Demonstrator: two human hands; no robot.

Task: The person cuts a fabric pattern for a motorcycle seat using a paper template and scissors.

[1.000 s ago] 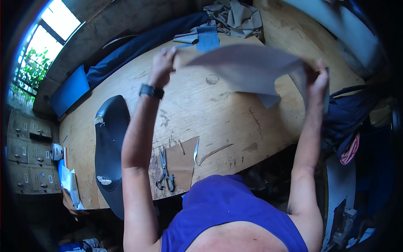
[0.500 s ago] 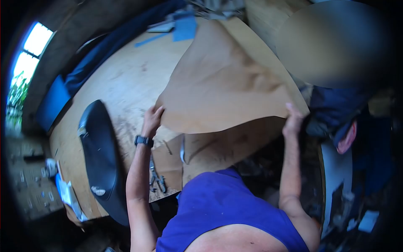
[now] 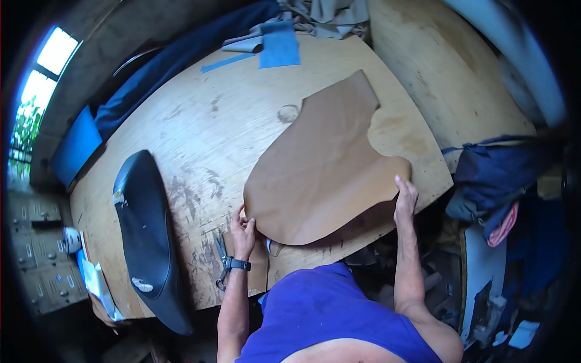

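Note:
A brown sheet of leather-like material [image 3: 321,169] with curved edges lies across the right half of the wooden table. My left hand [image 3: 244,235], with a watch on its wrist, pinches the sheet's near left edge. At the right edge, my right hand [image 3: 407,199] holds the sheet near a rounded corner, its thumb on top. The near edge is slightly raised between them, with dark shadow underneath. Beside my left wrist lies a pair of scissors [image 3: 220,243], partly hidden by the wrist. Another flat brown piece [image 3: 259,266] lies below the sheet's near edge.
A black motorcycle seat [image 3: 145,224] rests on the left of the table [image 3: 200,121]. Blue pieces [image 3: 279,45] and bunched grey fabric [image 3: 333,15] sit at the far edge. Dark fabric [image 3: 490,175] hangs at the right. Metal drawers [image 3: 42,248] stand at the left.
The sheet has come down from a raised, folded position and spread flatter on the table. Both hands have moved lower and nearer me, still holding it. The blurred shape at upper right is gone.

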